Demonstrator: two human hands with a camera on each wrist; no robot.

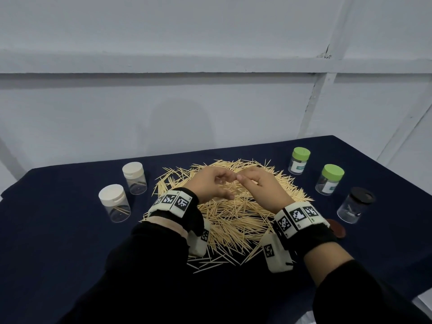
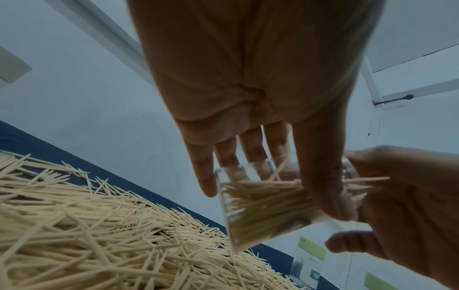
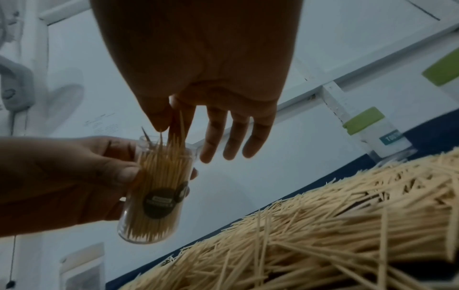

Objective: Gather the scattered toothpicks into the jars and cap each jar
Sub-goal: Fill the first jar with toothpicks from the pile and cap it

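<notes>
A: Toothpicks (image 1: 233, 206) heaped mid-table on the dark cloth (image 1: 70, 242); I log most of the pile as unsorted. Capped jars flank it: two white-lidded (image 1: 114, 203) on my left, two green-lidded (image 1: 329, 180) and one black-lidded (image 1: 356, 204) on my right. A brown cap (image 1: 337, 228) lies near the right wrist.

B: And the open jar?

A: Clear jar (image 3: 159, 188) sits above the heap, gripped round its wall by the left hand (image 1: 210, 184) and tilted mouth toward the right hand (image 1: 261, 185). It reads nearly full.

B: Right hand's state?

A: Thumb and forefinger pinch a small bunch of picks (image 3: 177, 127) at the jar's mouth; other fingers (image 3: 231, 137) spread loose.

B: Risk?

A: Packed picks leave little room, so my guess is the new bunch jams or rides over the rim and spills back. Protruding tips may also block the cap.
</notes>
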